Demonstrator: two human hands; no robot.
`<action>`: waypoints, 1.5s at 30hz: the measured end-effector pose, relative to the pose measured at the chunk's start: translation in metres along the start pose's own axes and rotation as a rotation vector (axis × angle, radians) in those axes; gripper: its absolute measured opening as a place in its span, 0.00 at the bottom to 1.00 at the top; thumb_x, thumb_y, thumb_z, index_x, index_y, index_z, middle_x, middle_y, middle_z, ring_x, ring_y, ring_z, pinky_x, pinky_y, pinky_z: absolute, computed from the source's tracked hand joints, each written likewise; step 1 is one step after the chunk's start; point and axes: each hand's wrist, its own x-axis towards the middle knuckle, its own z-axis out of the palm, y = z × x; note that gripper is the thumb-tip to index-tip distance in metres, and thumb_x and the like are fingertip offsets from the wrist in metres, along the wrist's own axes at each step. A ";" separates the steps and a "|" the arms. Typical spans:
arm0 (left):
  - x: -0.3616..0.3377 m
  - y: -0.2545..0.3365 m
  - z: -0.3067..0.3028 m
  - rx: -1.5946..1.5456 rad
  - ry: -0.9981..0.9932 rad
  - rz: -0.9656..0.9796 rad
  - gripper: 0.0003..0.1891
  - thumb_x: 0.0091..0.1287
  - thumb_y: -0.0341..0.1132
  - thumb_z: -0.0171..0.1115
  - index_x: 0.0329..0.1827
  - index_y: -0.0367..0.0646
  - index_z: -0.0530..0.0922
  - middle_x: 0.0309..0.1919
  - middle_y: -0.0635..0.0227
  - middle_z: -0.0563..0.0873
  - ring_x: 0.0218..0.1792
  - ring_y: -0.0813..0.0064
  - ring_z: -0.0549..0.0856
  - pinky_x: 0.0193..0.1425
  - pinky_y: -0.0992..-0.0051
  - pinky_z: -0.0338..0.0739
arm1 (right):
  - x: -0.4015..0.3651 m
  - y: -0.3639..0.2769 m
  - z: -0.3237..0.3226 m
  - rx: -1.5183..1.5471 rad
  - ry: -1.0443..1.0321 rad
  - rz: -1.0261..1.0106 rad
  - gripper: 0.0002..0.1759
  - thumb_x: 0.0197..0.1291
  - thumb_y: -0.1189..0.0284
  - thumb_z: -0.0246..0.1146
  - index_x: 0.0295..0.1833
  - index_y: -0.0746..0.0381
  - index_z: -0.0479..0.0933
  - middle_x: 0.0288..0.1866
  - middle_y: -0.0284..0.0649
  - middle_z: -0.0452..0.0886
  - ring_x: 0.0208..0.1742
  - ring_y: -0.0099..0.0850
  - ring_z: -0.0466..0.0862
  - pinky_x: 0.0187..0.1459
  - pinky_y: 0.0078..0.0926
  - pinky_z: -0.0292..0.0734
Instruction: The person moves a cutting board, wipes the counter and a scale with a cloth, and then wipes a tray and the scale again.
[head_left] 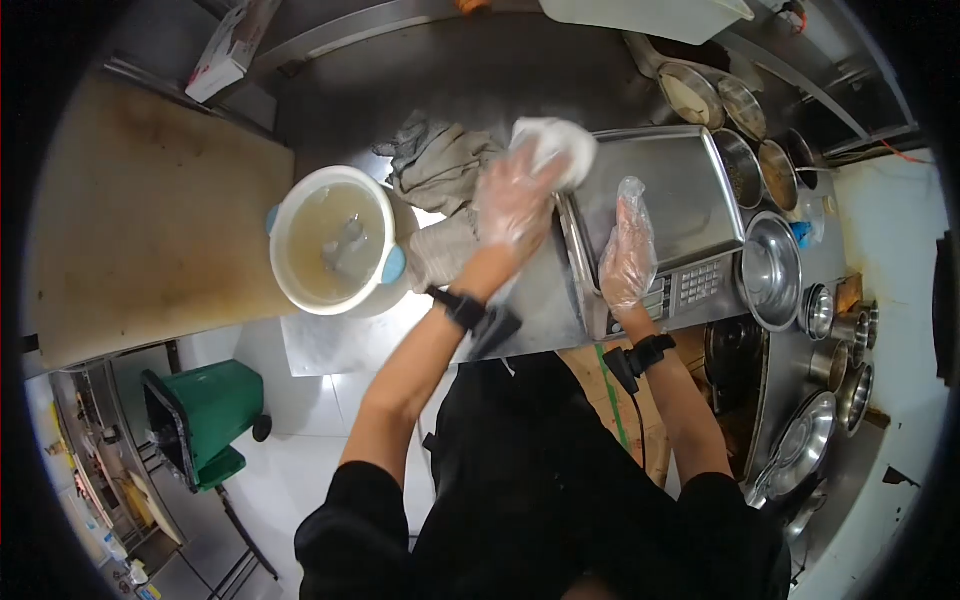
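Note:
My left hand [515, 198], in a clear plastic glove, is closed on a white cloth [562, 153] at the left edge of a metal scale [665, 190]. The hand is slightly blurred. My right hand [629, 250], also gloved, rests at the scale's front left part, beside its keypad [698, 284], with its fingers stretched out and nothing visible in them. Left of my left hand lie crumpled grey-brown cloths [445, 165]. Beside them stands a white bucket [290, 290] of cloudy liquid with something pale in it.
Metal bowls [771, 270] and food containers [738, 165] line the right side. A large board [160, 220] stands at the left, above a green bin [215, 410] on the floor. A white tub [650, 15] is at the back.

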 end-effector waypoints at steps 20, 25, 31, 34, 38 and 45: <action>-0.011 0.047 0.010 0.017 -0.673 0.228 0.31 0.50 0.41 0.66 0.63 0.64 0.76 0.64 0.63 0.75 0.57 0.57 0.79 0.57 0.59 0.77 | 0.001 -0.002 -0.008 0.115 0.173 0.160 0.34 0.57 0.85 0.49 0.73 0.64 0.62 0.69 0.52 0.69 0.70 0.52 0.68 0.72 0.44 0.61; 0.048 0.020 0.023 0.384 -0.580 0.210 0.21 0.61 0.46 0.61 0.60 0.69 0.78 0.63 0.68 0.76 0.57 0.58 0.78 0.58 0.59 0.76 | -0.003 0.003 -0.006 0.149 0.232 0.336 0.33 0.60 0.84 0.49 0.73 0.56 0.64 0.69 0.49 0.71 0.67 0.48 0.73 0.67 0.39 0.67; 0.044 0.040 0.012 0.493 -0.693 0.243 0.27 0.56 0.30 0.60 0.61 0.67 0.77 0.60 0.65 0.77 0.56 0.57 0.78 0.59 0.59 0.74 | -0.002 0.007 -0.005 0.335 0.276 0.305 0.25 0.71 0.77 0.47 0.73 0.59 0.64 0.71 0.45 0.70 0.71 0.43 0.70 0.70 0.34 0.63; 0.005 0.052 0.012 0.391 -0.645 0.404 0.31 0.53 0.30 0.61 0.64 0.64 0.75 0.64 0.64 0.74 0.56 0.57 0.77 0.57 0.58 0.75 | -0.001 0.024 -0.008 0.533 0.168 0.359 0.23 0.75 0.71 0.45 0.73 0.61 0.63 0.72 0.43 0.69 0.73 0.37 0.67 0.72 0.31 0.59; -0.012 0.083 -0.018 0.182 -0.763 0.356 0.33 0.49 0.30 0.65 0.63 0.64 0.77 0.65 0.62 0.74 0.56 0.54 0.78 0.57 0.61 0.76 | -0.008 0.006 -0.037 0.666 0.206 0.388 0.23 0.74 0.74 0.46 0.72 0.67 0.62 0.73 0.42 0.67 0.74 0.31 0.65 0.73 0.27 0.57; -0.040 0.085 -0.012 -0.724 -0.425 0.028 0.28 0.55 0.24 0.64 0.63 0.43 0.73 0.60 0.55 0.78 0.62 0.52 0.76 0.68 0.63 0.70 | -0.095 -0.044 -0.078 0.777 0.275 0.639 0.32 0.70 0.63 0.57 0.75 0.63 0.59 0.71 0.47 0.69 0.72 0.33 0.67 0.68 0.29 0.65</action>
